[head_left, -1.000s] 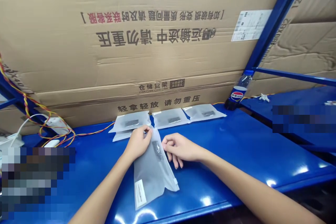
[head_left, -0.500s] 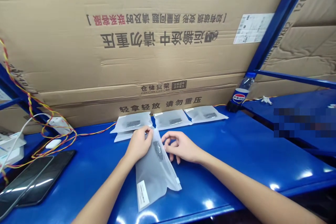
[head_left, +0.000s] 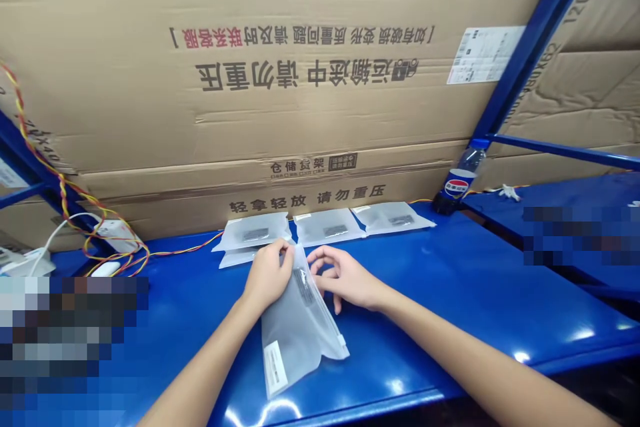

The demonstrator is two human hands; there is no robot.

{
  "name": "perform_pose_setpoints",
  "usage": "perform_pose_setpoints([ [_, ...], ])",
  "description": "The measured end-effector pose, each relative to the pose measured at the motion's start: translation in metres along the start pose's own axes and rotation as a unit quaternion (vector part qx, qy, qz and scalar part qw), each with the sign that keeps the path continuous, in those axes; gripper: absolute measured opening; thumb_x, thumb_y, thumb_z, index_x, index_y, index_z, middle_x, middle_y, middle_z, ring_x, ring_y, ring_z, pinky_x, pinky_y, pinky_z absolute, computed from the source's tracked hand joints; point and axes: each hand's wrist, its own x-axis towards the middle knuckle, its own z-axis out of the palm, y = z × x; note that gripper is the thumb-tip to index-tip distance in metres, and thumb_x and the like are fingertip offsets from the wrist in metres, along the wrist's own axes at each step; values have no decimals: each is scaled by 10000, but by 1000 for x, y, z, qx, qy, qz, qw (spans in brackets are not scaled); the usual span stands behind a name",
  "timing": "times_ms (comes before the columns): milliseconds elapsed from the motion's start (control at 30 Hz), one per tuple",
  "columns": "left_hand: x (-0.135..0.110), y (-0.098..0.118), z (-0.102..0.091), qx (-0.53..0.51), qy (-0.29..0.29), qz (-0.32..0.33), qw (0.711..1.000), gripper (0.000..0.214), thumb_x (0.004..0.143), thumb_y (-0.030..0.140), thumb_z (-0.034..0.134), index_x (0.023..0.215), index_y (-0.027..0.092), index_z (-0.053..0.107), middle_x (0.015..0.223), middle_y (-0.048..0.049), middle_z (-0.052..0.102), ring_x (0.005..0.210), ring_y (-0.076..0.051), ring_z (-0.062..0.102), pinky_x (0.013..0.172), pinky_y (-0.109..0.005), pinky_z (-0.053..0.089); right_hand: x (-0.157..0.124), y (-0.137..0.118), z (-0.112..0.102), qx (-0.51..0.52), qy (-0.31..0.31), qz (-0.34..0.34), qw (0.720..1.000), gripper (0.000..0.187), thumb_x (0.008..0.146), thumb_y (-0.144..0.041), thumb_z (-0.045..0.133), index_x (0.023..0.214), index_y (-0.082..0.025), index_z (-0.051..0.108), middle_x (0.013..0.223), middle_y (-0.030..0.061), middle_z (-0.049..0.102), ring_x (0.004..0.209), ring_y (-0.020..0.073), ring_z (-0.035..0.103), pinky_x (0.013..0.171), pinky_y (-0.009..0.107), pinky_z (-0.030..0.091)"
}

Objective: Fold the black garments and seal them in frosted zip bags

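A frosted plastic zip bag [head_left: 293, 330] hangs slanting toward me, with a dark, striped item [head_left: 305, 285] showing through it and a white label [head_left: 275, 367] at its lower corner. My left hand [head_left: 270, 272] pinches its upper end. Along the zip edge on the right, my right hand [head_left: 345, 278] has curled fingers, with thumb and index tips at the bag's edge; exactly how they grip it is partly hidden. The zip slider [head_left: 341, 340] sits near the bottom right corner.
Similar filled bags lie along the back: a stacked pair [head_left: 253, 230], a middle bag [head_left: 325, 227] and a right bag [head_left: 393, 219]. A Pepsi bottle [head_left: 457, 180] stands by the blue post [head_left: 520, 73]. Tangled wires [head_left: 107, 233] and a power strip [head_left: 119, 235] lie left. Cardboard [head_left: 310, 120] stands behind.
The right fingers have moved slightly closer to the bag's edge. The left hand keeps its pinch, and the bag's lower end has risen a little; the view has shifted slightly.
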Motion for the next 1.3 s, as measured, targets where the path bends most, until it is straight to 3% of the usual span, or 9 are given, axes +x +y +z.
perform_pose_setpoints([
  [133, -2, 4, 3, 2, 2, 3, 1000, 233, 995, 284, 498, 820, 225, 639, 801, -57, 749, 779, -247, 702, 774, -355, 505, 1, 7, -1, -58, 12, 4, 998, 392, 703, -287, 768, 1019, -231, 544, 909, -28, 595, 610, 129, 618, 392, 224, 487],
  [300, -4, 6, 4, 2, -1, 1, 1000, 223, 995, 284, 497, 817, 233, 623, 827, -53, 743, 802, -249, 698, 773, -344, 485, -1, 8, -5, -253, 54, -125, 958, 60, 762, -204, 699, 797, -199, 651, 732, -44, 495, 659, 108, 457, 600, 241, 384],
  [367, -4, 7, 4, 0, -1, 2, 1000, 214, 990, 277, 503, 815, 235, 618, 820, -50, 738, 799, -247, 695, 767, -339, 480, -2, 5, -5, -274, 53, -93, 956, 78, 794, -264, 707, 777, -199, 667, 639, -63, 435, 620, 110, 396, 580, 252, 321],
  [467, -6, 11, 5, -8, 0, 7, 1000, 223, 1008, 297, 490, 831, 233, 609, 807, -46, 729, 769, -241, 686, 741, -335, 477, -3, -1, -5, -253, 22, 6, 967, 314, 774, -420, 785, 667, -199, 589, 551, -81, 383, 561, 97, 319, 522, 258, 232],
  [600, -10, 20, 6, -24, 11, 17, 1000, 255, 1045, 359, 453, 878, 234, 598, 852, -47, 730, 782, -233, 683, 735, -333, 485, -5, -5, 0, -91, -60, 109, 988, 526, 821, -642, 704, 611, -230, 454, 513, -79, 390, 471, 80, 294, 453, 253, 204],
  [767, -14, 25, 7, -29, 33, 19, 999, 259, 1060, 372, 429, 959, 237, 626, 929, -55, 744, 836, -224, 695, 778, -329, 508, -6, -1, 5, -54, -62, 88, 993, 386, 690, -477, 868, 735, -196, 607, 610, -61, 562, 492, 76, 430, 443, 213, 327],
  [900, -10, 16, 9, 3, 32, 3, 999, 290, 1074, 397, 423, 996, 232, 649, 975, -66, 764, 829, -229, 699, 768, -333, 491, -5, 2, 3, -43, -64, 78, 994, 378, 724, -499, 818, 761, -202, 587, 727, -23, 675, 537, 121, 609, 436, 223, 479],
  [1133, -2, -1, -9, 94, -43, 4, 995, 463, 1089, 416, 388, 749, 229, 641, 738, -80, 734, 707, -268, 693, 663, -328, 417, -5, -2, -7, -21, 38, 51, 998, 401, 782, -492, 731, 772, -265, 400, 475, -100, 546, 341, 135, 562, 323, 201, 372],
  [1300, -6, -12, -53, 145, -41, 22, 988, 454, 1069, 493, 380, 866, 247, 703, 867, -96, 790, 809, -299, 725, 695, -337, 447, -42, 2, -14, 44, 175, 24, 983, 472, 810, -529, 770, 793, -275, 372, 549, -50, 613, 522, 193, 710, 469, 263, 554],
])
